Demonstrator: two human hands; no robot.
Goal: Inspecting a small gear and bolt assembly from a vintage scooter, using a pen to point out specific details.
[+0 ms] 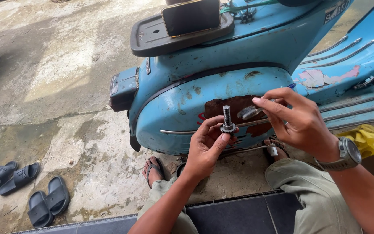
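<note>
My left hand (207, 145) holds a small metal gear with a threaded shaft (227, 120) upright between thumb and fingers. My right hand (297, 119), with a wristwatch on its wrist, grips a toothbrush (251, 112) whose bristle head points left toward the shaft, a little apart from it. Both hands are in front of the side panel of a worn light-blue scooter (182, 108). My sandalled feet (153, 170) rest on the ground below the scooter.
A phone (191, 16) leans on the scooter's black rear rack (152, 37). Dark slide sandals (22, 186) lie on the concrete at the lower left. A yellow cloth (366, 138) lies at the right. A dark tiled step (234, 214) runs under my knees.
</note>
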